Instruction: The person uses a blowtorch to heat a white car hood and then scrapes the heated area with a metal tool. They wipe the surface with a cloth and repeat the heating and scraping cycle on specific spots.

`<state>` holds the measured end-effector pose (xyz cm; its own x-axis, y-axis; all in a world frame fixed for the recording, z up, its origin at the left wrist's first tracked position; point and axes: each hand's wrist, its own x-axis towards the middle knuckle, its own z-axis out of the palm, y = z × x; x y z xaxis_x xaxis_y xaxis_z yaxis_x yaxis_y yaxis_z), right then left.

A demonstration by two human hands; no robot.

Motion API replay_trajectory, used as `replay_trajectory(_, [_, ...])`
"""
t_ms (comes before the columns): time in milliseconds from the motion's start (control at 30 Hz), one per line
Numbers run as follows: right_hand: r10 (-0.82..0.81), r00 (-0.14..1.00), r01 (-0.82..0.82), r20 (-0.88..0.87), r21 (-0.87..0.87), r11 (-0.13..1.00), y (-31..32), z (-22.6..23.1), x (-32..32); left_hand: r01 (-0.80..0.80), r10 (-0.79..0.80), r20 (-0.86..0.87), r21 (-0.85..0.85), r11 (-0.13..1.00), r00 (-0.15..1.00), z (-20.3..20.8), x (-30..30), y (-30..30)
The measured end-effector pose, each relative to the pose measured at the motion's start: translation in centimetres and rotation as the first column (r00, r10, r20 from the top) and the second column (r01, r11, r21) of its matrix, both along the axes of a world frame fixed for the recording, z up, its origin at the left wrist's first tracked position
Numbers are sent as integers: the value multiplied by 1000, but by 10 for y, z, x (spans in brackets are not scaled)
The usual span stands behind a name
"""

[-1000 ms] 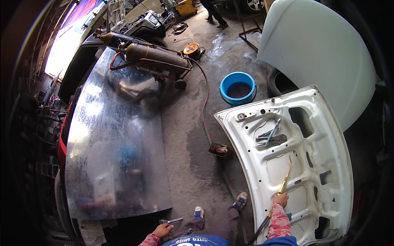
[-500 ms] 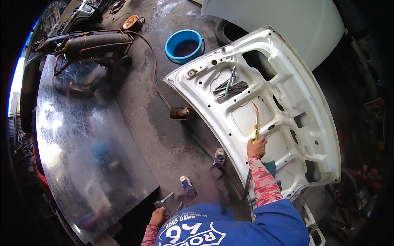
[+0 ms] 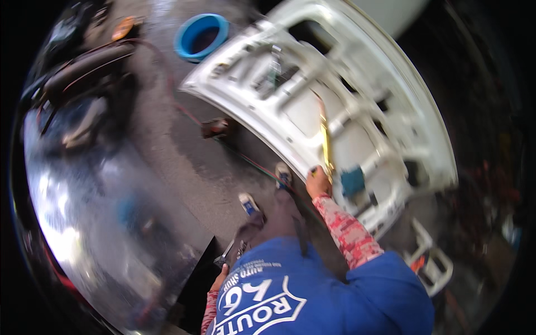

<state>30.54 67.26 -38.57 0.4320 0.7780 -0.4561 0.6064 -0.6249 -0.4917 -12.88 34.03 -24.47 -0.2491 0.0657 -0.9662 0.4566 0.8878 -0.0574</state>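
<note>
On a white car panel (image 3: 346, 120) lies a gas torch (image 3: 325, 137) with a yellow body and thin copper-coloured tip. My right hand (image 3: 319, 183) is closed at the torch's near end; blur hides whether it grips the torch or something small beside it. A teal block (image 3: 353, 181) rests on the panel, right of this hand. At the lower left, partly behind my blue shirt, my left hand (image 3: 219, 276) is closed at a grey metal tool (image 3: 225, 254) shaped like a hammer. Its handle points up and right.
A blue bucket (image 3: 183, 47) stands beyond the panel. Gas cylinders (image 3: 89, 70) lie at upper left, with hoses (image 3: 254, 164) trailing past my feet. A glossy metal sheet (image 3: 162, 218) spans the left. A rusty box (image 3: 215, 128) sits on the floor.
The view has swung and blurred, and the panel appears higher up. My right hand has drawn back along the torch, leaving more of its yellow body showing.
</note>
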Motion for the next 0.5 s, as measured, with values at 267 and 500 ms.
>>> replay_trajectory(267, [-436,844,471,311,-43,881,-162,-2,46,-225,214,120,89,970,969,-33,-71,44])
replay_trajectory(500, [-684,670,689,289,100,718,-193,-9,119,-227,235,5,278,933,972,11,-82,161])
